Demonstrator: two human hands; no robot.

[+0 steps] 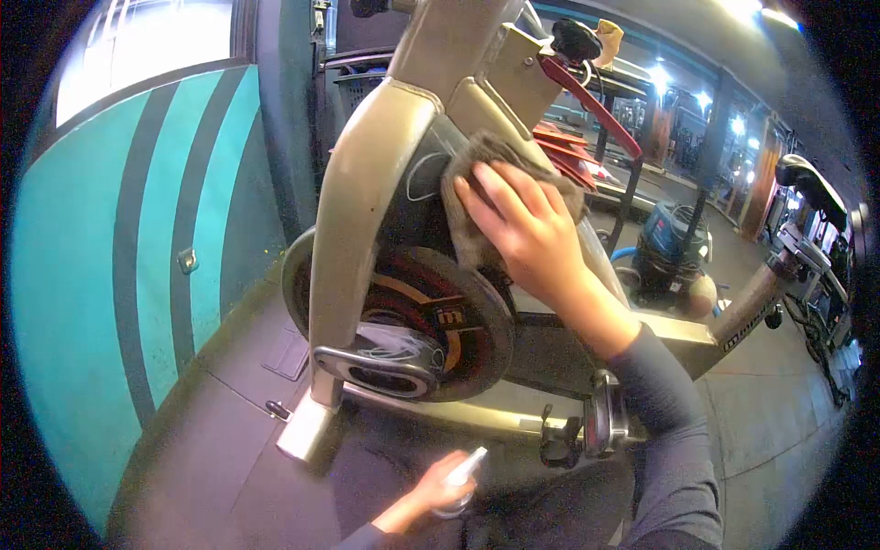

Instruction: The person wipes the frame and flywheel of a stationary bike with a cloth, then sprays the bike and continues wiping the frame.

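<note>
My right hand [524, 220] presses a grey-brown cloth [466, 188] against the upper front frame of a spin bike [362, 174], its fingers bent over the cloth. The cloth hides the part of the frame beneath it. Lower down, my left hand [438, 486] is closed around a spray bottle [467, 466] with a white head; most of the bottle is hidden by the hand and sleeve. Behind the frame sits the bike's dark flywheel [449, 316]. A pedal [607, 417] with a strap hangs at the lower right.
A teal wall with dark stripes [96, 220] stands at the left. To the right are a blue-and-black vacuum-like machine [674, 243] and another exercise bike's seat [811, 188]. Red flat items [564, 151] lie behind the bike. Grey tiles [761, 422] cover the floor.
</note>
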